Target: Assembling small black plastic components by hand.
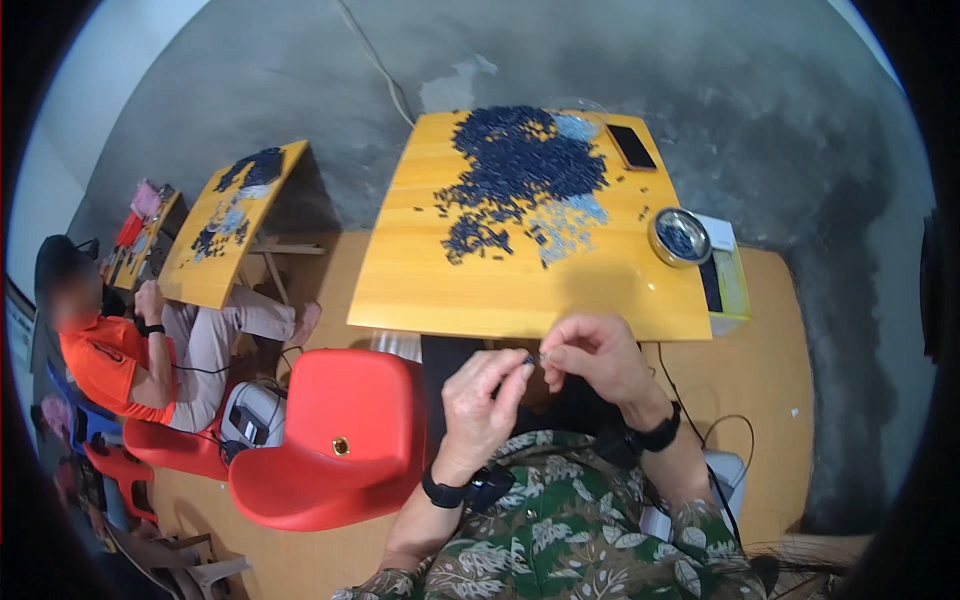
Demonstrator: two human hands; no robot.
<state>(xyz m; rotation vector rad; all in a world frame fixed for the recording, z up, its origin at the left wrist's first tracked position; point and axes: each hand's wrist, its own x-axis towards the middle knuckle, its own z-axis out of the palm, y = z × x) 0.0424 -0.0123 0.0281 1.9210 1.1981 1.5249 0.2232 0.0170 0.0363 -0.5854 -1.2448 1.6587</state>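
Thumb and forefinger of the left hand (478, 400) form a clenched grip around a small dark piece (530, 359), held just past the near edge of the yellow surface (430, 290), at its 6 o'clock. Close by at the piece's 3 o'clock, the right hand (600, 357) brings its thumb and forefinger together; whether that grip grasps anything, I cannot tell. A black band (662, 430) circles the right wrist.

On the surface, a broad heap of dark pieces (525, 160) spreads around 12 o'clock, thinning into scattered ones toward its own 7 o'clock. Light-blue pieces (562, 235) lie loosely near the centre. A phone (631, 147) rests at 2 o'clock, and a metal bowl (658, 249) with dark contents stands at 3 o'clock. A red chair (350, 400) sits at the hands' 8 to 9 o'clock. Farther off at 9 o'clock, a co-worker in an orange shirt (105, 365) sits beside another yellow table (205, 285).
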